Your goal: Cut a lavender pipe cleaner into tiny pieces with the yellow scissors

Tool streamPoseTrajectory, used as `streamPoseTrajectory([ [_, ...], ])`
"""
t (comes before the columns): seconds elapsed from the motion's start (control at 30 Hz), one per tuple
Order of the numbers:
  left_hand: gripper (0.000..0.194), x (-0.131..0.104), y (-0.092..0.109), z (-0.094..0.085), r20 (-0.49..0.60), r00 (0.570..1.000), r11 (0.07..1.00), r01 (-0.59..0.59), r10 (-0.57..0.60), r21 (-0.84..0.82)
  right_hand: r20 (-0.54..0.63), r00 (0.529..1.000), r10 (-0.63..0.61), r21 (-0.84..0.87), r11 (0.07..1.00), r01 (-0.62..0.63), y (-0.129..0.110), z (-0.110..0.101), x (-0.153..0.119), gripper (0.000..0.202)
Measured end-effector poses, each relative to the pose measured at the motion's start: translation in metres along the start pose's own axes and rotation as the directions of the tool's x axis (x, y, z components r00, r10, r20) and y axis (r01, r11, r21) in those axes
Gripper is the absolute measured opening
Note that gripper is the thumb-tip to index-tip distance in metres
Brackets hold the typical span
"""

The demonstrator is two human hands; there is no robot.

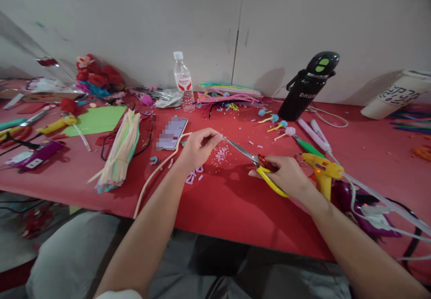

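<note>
My right hand (286, 175) grips a pair of scissors (247, 154) with one yellow and one red handle, the blades pointing left. At the blade tips, the thumb and forefinger of my left hand (200, 146) are pinched together; whatever they hold is too small to name. Below the blades lies a scatter of tiny pale clippings (221, 154) on the red tabletop (235, 209). Short lilac pieces (191, 177) lie near my left wrist. Behind that forearm runs a long cream fuzzy strip (151, 175), and a phone (173, 134) lies just beyond it.
A yellow glue gun (323, 169) stands close to my right wrist, with cords around it. Left lies a bundle of pastel fuzzy stems (121, 151). Along the back are a plastic bottle (183, 81), a black flask (308, 88), small blue flower pieces (274, 118) and a tilted white cup (392, 94).
</note>
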State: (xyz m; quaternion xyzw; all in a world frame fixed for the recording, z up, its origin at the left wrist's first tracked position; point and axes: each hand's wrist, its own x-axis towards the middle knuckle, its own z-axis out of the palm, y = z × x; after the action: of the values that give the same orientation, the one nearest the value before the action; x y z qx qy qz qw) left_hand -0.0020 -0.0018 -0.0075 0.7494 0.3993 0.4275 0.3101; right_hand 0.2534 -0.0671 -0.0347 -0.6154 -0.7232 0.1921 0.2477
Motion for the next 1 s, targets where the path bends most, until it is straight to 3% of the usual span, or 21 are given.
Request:
streamPoseTrajectory([
  [0.47,0.024,0.0004,-0.0018,-0.0008,0.022,0.999,0.999,-0.038,0.038,0.003,0.014,0.999,0.030,0.042,0.999,-0.030,-0.0016,-0.0019,-0.0006,0.057],
  [1.0,0.025,0.0011,-0.0022,0.0000,-0.004,1.000,1.000,0.006,-0.006,-0.008,0.021,0.999,0.028,0.011,1.000,-0.028,-0.0014,-0.0015,-0.0005,0.056],
])
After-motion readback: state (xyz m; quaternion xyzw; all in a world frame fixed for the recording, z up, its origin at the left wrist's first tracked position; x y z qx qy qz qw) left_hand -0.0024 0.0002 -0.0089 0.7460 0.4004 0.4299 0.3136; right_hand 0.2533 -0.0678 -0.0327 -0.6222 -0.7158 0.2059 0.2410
